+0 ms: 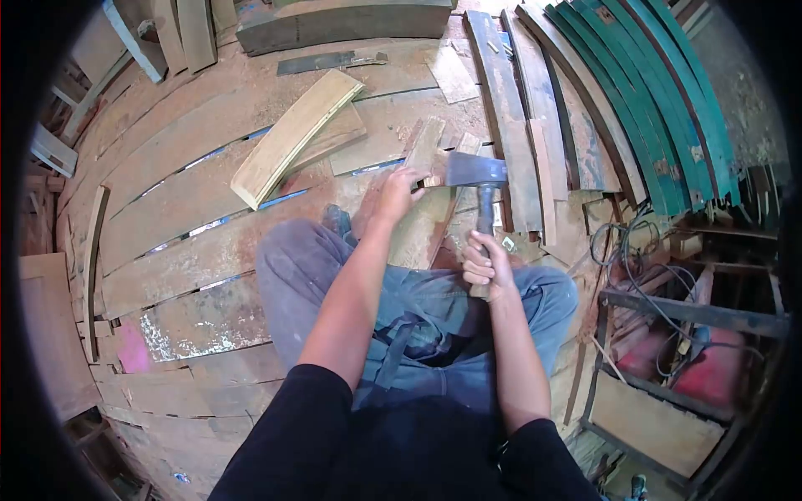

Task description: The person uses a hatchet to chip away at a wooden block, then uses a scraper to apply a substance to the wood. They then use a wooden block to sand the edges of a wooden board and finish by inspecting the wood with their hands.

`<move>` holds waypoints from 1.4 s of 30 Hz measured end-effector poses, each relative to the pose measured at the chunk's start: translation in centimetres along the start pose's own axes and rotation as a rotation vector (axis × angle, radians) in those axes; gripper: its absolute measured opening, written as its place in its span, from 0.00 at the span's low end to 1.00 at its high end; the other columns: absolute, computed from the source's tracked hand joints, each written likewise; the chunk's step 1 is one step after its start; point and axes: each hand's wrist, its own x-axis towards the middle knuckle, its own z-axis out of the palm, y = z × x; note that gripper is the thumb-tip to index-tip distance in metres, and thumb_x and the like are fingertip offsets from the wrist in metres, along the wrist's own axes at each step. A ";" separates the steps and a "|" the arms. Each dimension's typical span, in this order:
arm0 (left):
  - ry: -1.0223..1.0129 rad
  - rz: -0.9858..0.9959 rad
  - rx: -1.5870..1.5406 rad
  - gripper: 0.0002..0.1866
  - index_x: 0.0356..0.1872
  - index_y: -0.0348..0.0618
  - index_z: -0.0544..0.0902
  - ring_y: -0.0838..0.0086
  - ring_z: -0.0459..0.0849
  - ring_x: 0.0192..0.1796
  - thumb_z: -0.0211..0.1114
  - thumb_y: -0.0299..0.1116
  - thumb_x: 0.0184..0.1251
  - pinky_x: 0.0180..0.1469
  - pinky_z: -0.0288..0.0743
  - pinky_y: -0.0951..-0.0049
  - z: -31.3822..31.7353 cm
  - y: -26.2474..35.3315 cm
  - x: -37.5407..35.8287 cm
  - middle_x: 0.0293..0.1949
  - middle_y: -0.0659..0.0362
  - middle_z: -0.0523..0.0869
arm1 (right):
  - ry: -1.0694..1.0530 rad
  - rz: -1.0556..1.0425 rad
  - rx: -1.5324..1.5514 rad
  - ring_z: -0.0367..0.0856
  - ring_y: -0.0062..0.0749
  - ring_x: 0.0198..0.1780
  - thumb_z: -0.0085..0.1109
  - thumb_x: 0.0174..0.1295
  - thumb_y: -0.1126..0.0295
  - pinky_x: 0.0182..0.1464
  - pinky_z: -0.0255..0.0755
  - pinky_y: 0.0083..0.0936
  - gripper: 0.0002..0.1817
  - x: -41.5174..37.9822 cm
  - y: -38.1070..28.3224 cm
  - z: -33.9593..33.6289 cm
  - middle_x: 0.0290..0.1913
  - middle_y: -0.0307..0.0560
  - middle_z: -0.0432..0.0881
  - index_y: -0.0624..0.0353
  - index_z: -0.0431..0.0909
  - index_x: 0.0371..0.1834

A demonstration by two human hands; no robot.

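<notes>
R hand [489, 265] w/ hatchet [476, 171]

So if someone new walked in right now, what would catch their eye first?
Probably the hatchet with its broad dark head, upright in the right hand in the middle, close to the small piece of wood at the left hand's fingers. Next, the row of green boards fanned out at the upper right, and then the blurry red shape among the clutter at the lower right.

Woodworking workshop, planks [511, 125] all around
</notes>
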 end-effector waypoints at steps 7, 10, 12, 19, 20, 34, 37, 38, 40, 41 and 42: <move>-0.020 -0.008 0.027 0.21 0.52 0.48 0.85 0.54 0.78 0.60 0.73 0.38 0.56 0.63 0.72 0.62 -0.9 2.8 1.0 0.55 0.50 0.83 | 0.166 -0.289 -0.159 0.49 0.13 0.08 0.48 0.73 0.60 0.09 0.44 0.17 0.17 -4.5 -2.6 -0.4 0.11 0.29 0.53 0.49 0.62 0.24; -0.094 0.085 0.102 0.19 0.50 0.48 0.86 0.55 0.79 0.57 0.72 0.38 0.56 0.60 0.73 0.62 0.1 2.3 1.9 0.51 0.50 0.83 | 0.212 -0.334 -0.060 0.51 0.11 0.07 0.48 0.74 0.59 0.08 0.47 0.15 0.17 -3.7 -2.0 -2.2 0.11 0.27 0.55 0.49 0.63 0.25; -0.123 0.141 0.151 0.17 0.49 0.48 0.87 0.55 0.80 0.55 0.71 0.36 0.57 0.58 0.74 0.62 0.9 1.8 2.4 0.48 0.50 0.84 | 0.228 -0.335 -0.010 0.51 0.12 0.08 0.50 0.72 0.61 0.09 0.47 0.15 0.16 -3.0 -2.0 -3.3 0.11 0.27 0.56 0.50 0.64 0.25; 0.047 0.352 0.222 0.14 0.42 0.49 0.88 0.57 0.82 0.52 0.54 0.32 0.62 0.56 0.77 0.62 2.8 -1.0 1.5 0.44 0.50 0.86 | 0.254 -0.278 0.192 0.54 0.15 0.08 0.53 0.70 0.59 0.10 0.49 0.17 0.19 -0.9 -2.8 -5.9 0.10 0.28 0.56 0.46 0.63 0.20; 0.013 0.261 0.373 0.13 0.41 0.50 0.88 0.59 0.83 0.52 0.55 0.30 0.61 0.54 0.78 0.63 1.9 0.8 1.0 0.43 0.53 0.87 | 0.213 -0.290 0.197 0.54 0.16 0.08 0.53 0.69 0.59 0.10 0.50 0.18 0.20 -1.2 -2.9 -5.1 0.10 0.28 0.56 0.47 0.62 0.18; -0.284 0.504 0.623 0.06 0.35 0.49 0.84 0.60 0.81 0.45 0.61 0.35 0.61 0.46 0.77 0.60 0.4 6.6 3.6 0.40 0.56 0.81 | 0.141 -0.292 0.301 0.55 0.15 0.12 0.55 0.69 0.63 0.15 0.51 0.20 0.13 -0.5 -2.2 -6.6 0.16 0.28 0.58 0.50 0.65 0.27; -0.307 0.541 0.756 0.07 0.38 0.46 0.83 0.59 0.81 0.46 0.62 0.33 0.60 0.47 0.77 0.59 0.6 6.6 3.8 0.40 0.54 0.80 | 0.181 -0.297 0.244 0.56 0.15 0.12 0.57 0.67 0.62 0.15 0.51 0.20 0.15 -0.4 -2.3 -6.6 0.16 0.28 0.58 0.50 0.66 0.24; -0.325 0.511 0.762 0.07 0.37 0.46 0.83 0.59 0.81 0.46 0.61 0.32 0.61 0.47 0.77 0.60 0.8 5.9 3.6 0.39 0.54 0.79 | 0.200 -0.288 0.234 0.56 0.15 0.12 0.57 0.67 0.62 0.15 0.51 0.20 0.15 -0.4 -2.2 -6.6 0.16 0.28 0.57 0.50 0.65 0.23; -0.355 0.378 0.753 0.07 0.38 0.44 0.82 0.57 0.82 0.45 0.60 0.31 0.61 0.47 0.77 0.59 0.8 6.8 3.1 0.39 0.52 0.80 | 0.194 -0.318 0.239 0.56 0.15 0.12 0.58 0.66 0.63 0.15 0.52 0.20 0.16 -0.5 -2.1 -6.5 0.16 0.28 0.57 0.50 0.65 0.23; -0.366 0.314 0.747 0.07 0.38 0.44 0.82 0.56 0.82 0.45 0.59 0.30 0.62 0.47 0.77 0.58 0.7 7.3 3.0 0.40 0.52 0.80 | 0.192 -0.310 0.250 0.56 0.15 0.13 0.58 0.66 0.63 0.15 0.52 0.20 0.16 -0.4 -2.1 -6.5 0.16 0.28 0.57 0.50 0.64 0.23; -0.374 0.269 0.732 0.07 0.39 0.44 0.82 0.55 0.82 0.46 0.59 0.29 0.62 0.47 0.77 0.58 0.5 7.9 3.0 0.41 0.51 0.81 | 0.188 -0.302 0.260 0.56 0.15 0.13 0.58 0.66 0.63 0.16 0.52 0.20 0.16 -0.3 -2.2 -6.5 0.16 0.28 0.57 0.50 0.64 0.23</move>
